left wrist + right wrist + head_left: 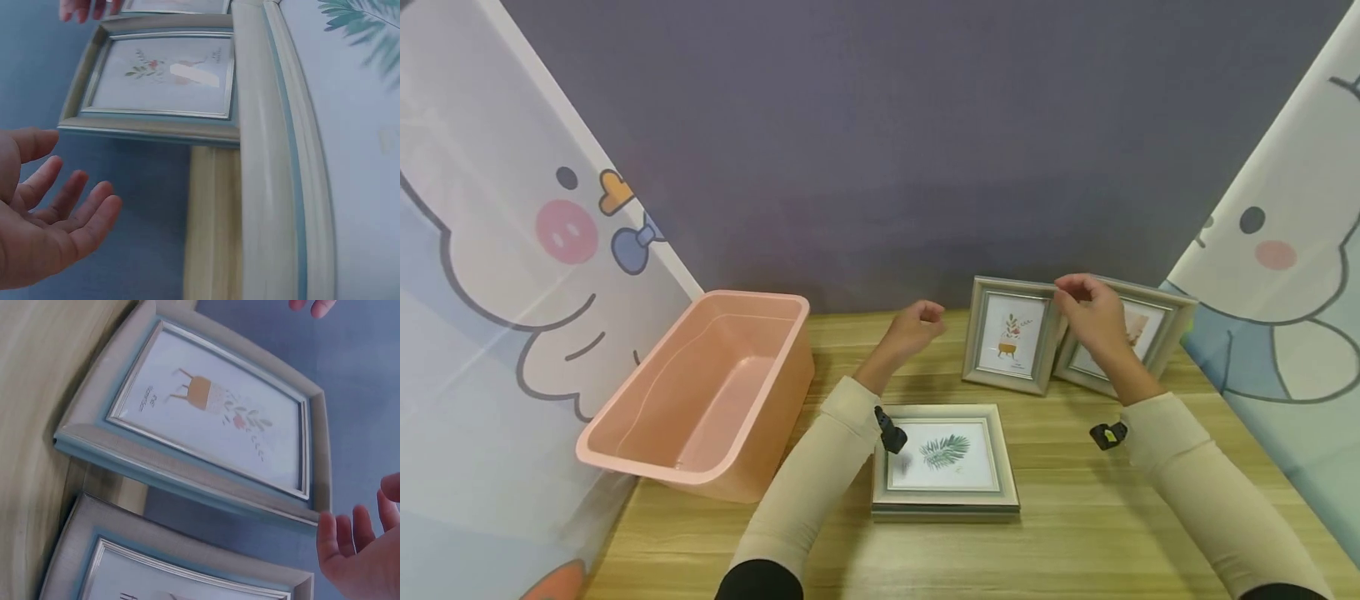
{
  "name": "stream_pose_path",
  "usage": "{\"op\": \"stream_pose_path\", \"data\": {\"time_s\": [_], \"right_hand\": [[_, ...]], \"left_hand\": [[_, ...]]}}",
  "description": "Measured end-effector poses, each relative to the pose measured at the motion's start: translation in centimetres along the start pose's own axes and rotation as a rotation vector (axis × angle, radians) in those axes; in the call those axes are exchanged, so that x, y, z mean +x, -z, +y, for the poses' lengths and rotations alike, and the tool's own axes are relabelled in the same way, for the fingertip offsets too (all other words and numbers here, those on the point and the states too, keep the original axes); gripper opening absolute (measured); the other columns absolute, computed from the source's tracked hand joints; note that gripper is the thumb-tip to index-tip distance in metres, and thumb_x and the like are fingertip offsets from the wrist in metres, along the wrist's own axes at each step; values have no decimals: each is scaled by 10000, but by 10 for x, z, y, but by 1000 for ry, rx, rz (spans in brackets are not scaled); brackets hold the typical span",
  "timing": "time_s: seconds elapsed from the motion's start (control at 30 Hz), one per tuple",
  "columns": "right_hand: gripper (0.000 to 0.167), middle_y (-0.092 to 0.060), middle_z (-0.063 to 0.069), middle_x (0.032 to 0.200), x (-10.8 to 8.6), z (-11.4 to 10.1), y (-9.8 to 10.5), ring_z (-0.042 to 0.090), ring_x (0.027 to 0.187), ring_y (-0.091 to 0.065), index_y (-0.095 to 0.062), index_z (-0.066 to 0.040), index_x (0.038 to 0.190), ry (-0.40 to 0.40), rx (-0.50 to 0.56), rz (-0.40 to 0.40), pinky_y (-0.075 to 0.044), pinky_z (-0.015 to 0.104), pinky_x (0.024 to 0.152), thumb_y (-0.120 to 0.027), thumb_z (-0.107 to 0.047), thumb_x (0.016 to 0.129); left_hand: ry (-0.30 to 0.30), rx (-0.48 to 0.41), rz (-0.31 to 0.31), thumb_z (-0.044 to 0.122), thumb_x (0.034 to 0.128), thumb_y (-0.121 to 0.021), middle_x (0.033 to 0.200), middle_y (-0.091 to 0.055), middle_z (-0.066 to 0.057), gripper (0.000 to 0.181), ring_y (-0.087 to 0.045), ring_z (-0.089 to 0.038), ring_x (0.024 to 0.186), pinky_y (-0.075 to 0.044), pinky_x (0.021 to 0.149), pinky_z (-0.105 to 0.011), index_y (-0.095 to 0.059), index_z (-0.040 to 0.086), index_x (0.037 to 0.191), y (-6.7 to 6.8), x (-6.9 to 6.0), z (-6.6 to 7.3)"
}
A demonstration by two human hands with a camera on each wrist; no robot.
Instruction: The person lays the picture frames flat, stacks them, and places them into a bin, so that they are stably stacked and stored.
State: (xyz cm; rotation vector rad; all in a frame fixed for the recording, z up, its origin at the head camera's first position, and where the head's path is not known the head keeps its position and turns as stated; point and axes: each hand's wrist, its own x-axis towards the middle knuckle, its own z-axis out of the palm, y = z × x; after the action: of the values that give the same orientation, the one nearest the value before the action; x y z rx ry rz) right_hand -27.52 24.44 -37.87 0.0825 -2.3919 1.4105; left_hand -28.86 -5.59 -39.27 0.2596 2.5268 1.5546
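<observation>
A silver picture frame (1008, 335) with a potted-plant print stands upright, leaning back, at the rear of the table. Beside its upper right corner is my right hand (1093, 315), fingers loosely bent; in the right wrist view its fingertips (326, 534) are at the frame's corner, and whether they touch cannot be told. Behind that hand, a second silver frame (1167, 337) leans back, its print partly hidden. My left hand (913, 329) hovers left of the plant frame, holding nothing, its fingers (94, 225) spread and relaxed. Nearer me lies a frame with a green leaf print (945, 451), apparently stacked on another.
A pink plastic tub (775, 392) stands at the left of the wood-grain table (1075, 533). A dark grey panel (880, 150) closes off the back. Printed cartoon panels (497, 400) flank both sides. My left forearm passes between tub and leaf frame.
</observation>
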Motion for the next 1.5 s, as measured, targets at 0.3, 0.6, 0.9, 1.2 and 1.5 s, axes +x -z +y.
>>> {"op": "stream_pose_path", "data": {"time_s": [0.3,0.6,0.9,1.2,1.5], "right_hand": [[376,-472,138,1462,11,14,-12,25,1068,-464,-610,-38,1327,-104,-9,55,-410,208,892,-584,-229,1004],[402,-560,19,1189,16,17,-14,36,982,-492,-606,-85,1366,-115,-62,17,-420,193,810,-567,-273,1013],[426,-574,83,1180,16,26,-16,132,966,-506,-573,-117,1420,-90,-116,-35,-427,249,760,-519,-290,1035],[395,-610,177,1287,15,31,-15,162,992,-525,-595,-138,1400,-86,-135,-14,-433,271,752,-512,-272,1037],[378,-659,195,1264,15,30,-13,160,922,-544,-620,-132,1372,-40,-211,21,-439,261,698,-528,-238,1021]], "left_hand": [[-5,-10,127,210,972,-661,1365,-634,-121,426,-601,-307,1264,-515,1043,-422,-597,65,1367,-32,24,4],[67,-126,213,164,937,-684,1355,-643,-141,436,-623,-323,1227,-526,1032,-416,-615,59,1354,-54,36,1],[84,-121,256,146,925,-713,1248,-692,-118,330,-653,-291,1142,-549,974,-393,-673,61,1241,-67,43,-2],[90,-80,296,111,891,-765,1095,-748,-93,209,-698,-236,1000,-568,812,-314,-686,72,1082,-76,49,-4],[72,-54,321,43,895,-730,1071,-762,-111,169,-721,-238,975,-584,805,-332,-665,58,1050,-80,49,-2]]}}
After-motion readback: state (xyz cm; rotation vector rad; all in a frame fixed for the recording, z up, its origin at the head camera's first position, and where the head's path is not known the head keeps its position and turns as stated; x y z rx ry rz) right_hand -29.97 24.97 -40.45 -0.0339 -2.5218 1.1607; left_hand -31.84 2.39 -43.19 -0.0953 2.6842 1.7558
